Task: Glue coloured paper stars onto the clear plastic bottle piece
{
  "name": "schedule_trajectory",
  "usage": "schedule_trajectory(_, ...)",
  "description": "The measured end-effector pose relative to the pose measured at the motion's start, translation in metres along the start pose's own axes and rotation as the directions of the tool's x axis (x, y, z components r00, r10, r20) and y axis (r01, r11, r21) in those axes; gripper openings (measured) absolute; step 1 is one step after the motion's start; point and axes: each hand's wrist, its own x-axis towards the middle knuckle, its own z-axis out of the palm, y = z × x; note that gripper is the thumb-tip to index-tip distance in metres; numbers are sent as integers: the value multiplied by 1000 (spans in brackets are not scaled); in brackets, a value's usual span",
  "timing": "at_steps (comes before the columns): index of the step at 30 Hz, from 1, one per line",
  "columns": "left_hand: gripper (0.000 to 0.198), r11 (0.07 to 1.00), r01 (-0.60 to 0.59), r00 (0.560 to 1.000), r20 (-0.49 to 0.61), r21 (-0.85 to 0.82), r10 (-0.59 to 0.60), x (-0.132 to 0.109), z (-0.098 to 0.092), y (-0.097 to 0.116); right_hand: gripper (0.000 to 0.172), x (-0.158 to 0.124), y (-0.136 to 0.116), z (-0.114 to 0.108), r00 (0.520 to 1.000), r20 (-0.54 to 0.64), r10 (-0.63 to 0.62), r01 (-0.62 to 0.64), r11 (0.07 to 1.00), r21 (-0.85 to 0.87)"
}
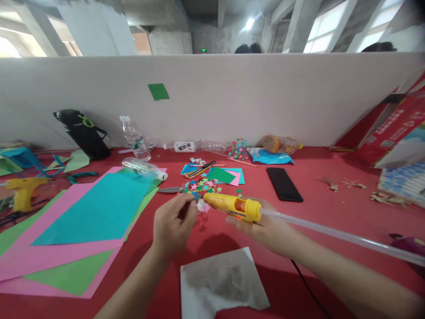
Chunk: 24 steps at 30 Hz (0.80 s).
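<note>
Bright daylight pours through blown-out windows [327, 31] at upper right and left, plus a ceiling lamp [249, 23]. We see a soft shadow on the red desk [332, 208] beneath our right hand [265, 228]. The wide lens bends the partition [265, 97]; the corners go soft, the middle is sharp.

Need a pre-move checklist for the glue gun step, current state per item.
1. Right hand grips glue gun: ok.
2. Loaded glue stick sticks out the back: ok.
3. Left hand pinches small white piece at the nozzle: ok.
4. Left fingertips clear of nozzle: not ok, very close.
5. Glue flowing: cannot tell.
6. Black cord plugged in: cannot tell, it leaves the frame.
</note>
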Motion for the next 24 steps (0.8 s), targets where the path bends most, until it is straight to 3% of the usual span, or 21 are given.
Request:
schedule_trajectory(2, 10, 1000, -27, 998, -57, 8, 28, 0, -3, -1, 31, 0, -1, 0, 1000, 7, -10, 9, 998, 58)
schedule_trajectory(5, 8, 987, 101, 985, -130, -125, -117, 4, -6, -5, 29, 0, -8, 1, 993, 105, -55, 34, 981, 191)
schedule_trajectory(8, 11, 933, 227, 959, -104, -279, -264, 10, -8, -11, 24, 0, -12, 4, 968, 246, 58, -120, 962, 244)
schedule_trajectory(12, 13, 906, 262, 951, -72, -332, -301, 14, -8, -18, 12, 0, -9, 10, 919, 320, 230, -302, 933, 196)
schedule_trajectory(14, 13, 897, 272, 949, -58, -349, -311, 13, -7, -20, 16, 1, -5, 13, 909, 314, 274, -303, 952, 44)
schedule_trajectory(18, 13, 887, 282, 947, -40, -365, -318, 12, -7, -19, 36, 1, 0, 16, 920, 280, 275, -155, 910, -385)
schedule_trajectory(24, 14, 891, 293, 948, -17, -347, -318, 10, -7, -17, 47, -7, 7, 21, 923, 317, 220, -3, 825, -565)
